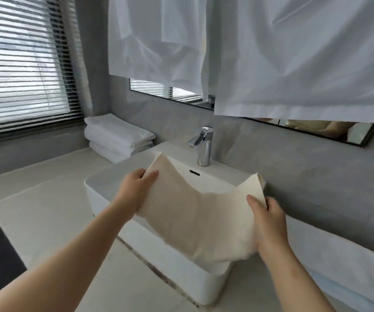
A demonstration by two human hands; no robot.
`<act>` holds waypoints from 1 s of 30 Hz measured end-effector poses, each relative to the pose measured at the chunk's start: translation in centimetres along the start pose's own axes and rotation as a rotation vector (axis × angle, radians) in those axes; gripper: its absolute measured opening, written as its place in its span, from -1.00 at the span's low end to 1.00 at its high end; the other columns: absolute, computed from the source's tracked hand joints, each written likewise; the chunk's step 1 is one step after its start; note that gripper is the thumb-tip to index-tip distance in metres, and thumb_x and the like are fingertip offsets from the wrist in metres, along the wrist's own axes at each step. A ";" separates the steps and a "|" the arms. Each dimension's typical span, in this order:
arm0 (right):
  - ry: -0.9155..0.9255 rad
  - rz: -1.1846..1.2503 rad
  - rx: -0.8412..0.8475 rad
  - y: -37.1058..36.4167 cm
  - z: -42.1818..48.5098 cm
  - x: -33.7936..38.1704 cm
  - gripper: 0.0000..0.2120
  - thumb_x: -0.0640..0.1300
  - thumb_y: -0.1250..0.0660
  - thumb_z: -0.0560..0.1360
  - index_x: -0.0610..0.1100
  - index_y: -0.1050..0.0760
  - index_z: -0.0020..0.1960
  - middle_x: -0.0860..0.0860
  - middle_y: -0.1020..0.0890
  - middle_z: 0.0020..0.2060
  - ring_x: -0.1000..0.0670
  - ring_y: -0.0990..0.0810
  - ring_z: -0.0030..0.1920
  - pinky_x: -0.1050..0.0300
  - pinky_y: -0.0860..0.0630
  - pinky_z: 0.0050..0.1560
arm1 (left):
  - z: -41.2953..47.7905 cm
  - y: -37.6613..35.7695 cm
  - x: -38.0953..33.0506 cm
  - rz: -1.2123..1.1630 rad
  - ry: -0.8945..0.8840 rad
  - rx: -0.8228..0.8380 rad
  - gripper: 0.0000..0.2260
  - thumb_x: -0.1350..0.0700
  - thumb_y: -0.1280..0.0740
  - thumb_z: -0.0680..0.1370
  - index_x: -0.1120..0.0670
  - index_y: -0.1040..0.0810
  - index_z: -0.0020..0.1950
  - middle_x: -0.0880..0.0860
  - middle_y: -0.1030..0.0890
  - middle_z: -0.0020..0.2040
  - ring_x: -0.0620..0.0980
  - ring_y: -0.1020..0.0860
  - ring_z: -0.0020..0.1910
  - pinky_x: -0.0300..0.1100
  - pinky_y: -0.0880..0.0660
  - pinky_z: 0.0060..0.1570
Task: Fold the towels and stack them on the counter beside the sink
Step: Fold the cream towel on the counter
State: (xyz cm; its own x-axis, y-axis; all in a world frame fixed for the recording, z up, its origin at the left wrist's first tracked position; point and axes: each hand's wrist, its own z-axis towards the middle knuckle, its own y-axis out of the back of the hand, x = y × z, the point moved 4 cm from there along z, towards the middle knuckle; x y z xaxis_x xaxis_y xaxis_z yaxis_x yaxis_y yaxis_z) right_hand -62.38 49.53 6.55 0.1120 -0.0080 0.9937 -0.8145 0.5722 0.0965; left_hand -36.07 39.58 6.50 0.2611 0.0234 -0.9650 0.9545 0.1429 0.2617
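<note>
Left hand (136,188): thumb on top, fingers curled beneath, pinching the left edge of the beige towel (195,212). Right hand (269,224): thumb laid over the right edge, fingers tucked behind the cloth, also pinching. We note the towel stretched between the two hands and sagging in the middle, its far corners standing up. It hangs over the basin of the white sink (159,251), and its near end drapes down onto the basin's front right corner. Behind the basin rises a chrome faucet (204,147), upright on the sink's back ledge. The sink sits on a pale counter (58,210). To its left, back in the corner, we see a stack of folded white towels (116,138). To the right, another white towel (339,251) lies spread along the counter. The wall (271,158) is grey. A mirror (330,129) runs along it, mostly covered by hanging white sheets (294,52). At left, a window with slatted blinds (19,64) lets in daylight.
</note>
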 end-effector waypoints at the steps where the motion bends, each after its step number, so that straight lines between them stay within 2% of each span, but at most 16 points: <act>1: 0.005 -0.006 0.025 -1.9 0.0 0.3 -0.89 -0.14 -0.31 0.51 -0.11 -0.44 -0.18 -0.05 -0.55 -0.24 -0.01 -0.49 -0.25 0.14 -0.36 -0.30 | 0.7 1.7 0.4 0.027 -0.004 -0.024 -0.74 -0.01 -0.28 0.55 0.18 -0.57 -0.06 0.15 -0.58 -0.18 0.12 -0.53 -0.20 -0.04 -0.49 -0.14; 3: 0.013 -0.029 0.076 -5.8 -0.3 0.8 -0.88 -0.13 -0.31 0.51 -0.14 -0.44 -0.18 -0.06 -0.54 -0.25 -0.04 -0.47 -0.25 0.11 -0.36 -0.27 | 2.1 5.2 1.0 0.154 -0.022 -0.049 -0.75 -0.02 -0.25 0.57 0.15 -0.57 -0.07 0.13 -0.59 -0.15 0.14 -0.55 -0.14 -0.02 -0.49 -0.09; 5: 0.022 -0.052 0.130 -9.9 -0.8 1.3 -0.87 -0.13 -0.31 0.50 -0.15 -0.43 -0.18 -0.07 -0.53 -0.24 -0.06 -0.47 -0.24 0.09 -0.35 -0.24 | 3.7 9.1 1.6 0.381 -0.042 -0.035 -0.77 -0.03 -0.20 0.59 0.10 -0.53 -0.08 0.10 -0.58 -0.14 0.13 -0.54 -0.09 -0.08 -0.45 -0.11; 9: 0.001 -0.056 0.229 -18.3 -2.5 1.9 -0.91 -0.13 -0.29 0.51 -0.14 -0.44 -0.12 -0.08 -0.55 -0.18 -0.10 -0.51 -0.17 0.05 -0.40 -0.17 | 7.4 17.9 3.3 0.662 -0.054 -0.074 -0.72 -0.06 -0.14 0.61 0.13 -0.46 -0.05 0.12 -0.57 -0.05 0.13 -0.52 -0.08 -0.07 -0.45 -0.06; 11: -0.007 -0.070 0.273 -22.5 -3.5 1.9 -0.91 -0.13 -0.29 0.51 -0.14 -0.44 -0.12 -0.10 -0.56 -0.17 -0.12 -0.52 -0.14 0.03 -0.42 -0.15 | 9.0 22.0 4.5 0.695 -0.041 -0.112 -0.73 -0.06 -0.15 0.61 0.13 -0.46 -0.04 0.13 -0.56 -0.03 0.15 -0.52 -0.05 -0.07 -0.45 -0.05; 16: -0.019 -0.054 0.354 -31.6 -6.1 2.3 -0.91 -0.14 -0.28 0.52 -0.15 -0.43 -0.11 -0.07 -0.54 -0.17 -0.01 -0.49 -0.20 0.13 -0.36 -0.29 | 11.4 29.0 6.6 0.747 -0.061 -0.209 -0.77 -0.03 -0.12 0.62 0.11 -0.39 -0.07 0.02 -0.49 -0.10 0.09 -0.45 -0.10 -0.10 -0.37 -0.17; 20: -0.017 -0.077 0.392 -36.7 -6.8 2.2 -0.91 -0.14 -0.29 0.52 -0.14 -0.42 -0.11 -0.06 -0.54 -0.14 -0.01 -0.49 -0.17 0.12 -0.37 -0.25 | 13.0 32.8 8.3 0.758 -0.023 -0.202 -0.81 -0.04 -0.09 0.63 0.05 -0.30 -0.07 0.01 -0.46 -0.08 0.13 -0.50 -0.01 -0.11 -0.35 -0.18; 25: -0.021 -0.121 0.432 -41.9 -5.9 1.9 -0.92 -0.14 -0.28 0.52 -0.15 -0.41 -0.06 -0.04 -0.53 -0.14 -0.01 -0.48 -0.17 0.11 -0.36 -0.25 | 15.1 37.4 10.7 0.794 0.065 -0.227 -0.79 -0.04 -0.06 0.64 0.09 -0.31 -0.03 0.03 -0.47 -0.08 0.08 -0.43 -0.13 -0.10 -0.36 -0.17; 30: 0.007 -0.167 0.446 -47.3 -3.6 2.0 -0.85 -0.16 -0.26 0.54 -0.21 -0.39 0.05 -0.09 -0.51 -0.08 -0.11 -0.47 -0.07 0.08 -0.32 -0.15 | 18.6 39.7 11.9 0.828 0.069 -0.291 -0.79 -0.03 -0.03 0.64 0.10 -0.28 -0.04 0.08 -0.55 -0.03 0.10 -0.45 -0.15 -0.09 -0.37 -0.18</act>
State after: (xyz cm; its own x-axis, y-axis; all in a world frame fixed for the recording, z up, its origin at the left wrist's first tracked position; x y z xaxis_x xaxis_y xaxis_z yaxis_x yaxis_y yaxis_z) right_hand -21.60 25.43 3.82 0.2646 -0.0631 0.9623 -0.9497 0.1561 0.2714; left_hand 7.58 27.16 5.64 0.8351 0.2894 -0.4678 0.3851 0.2998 0.8728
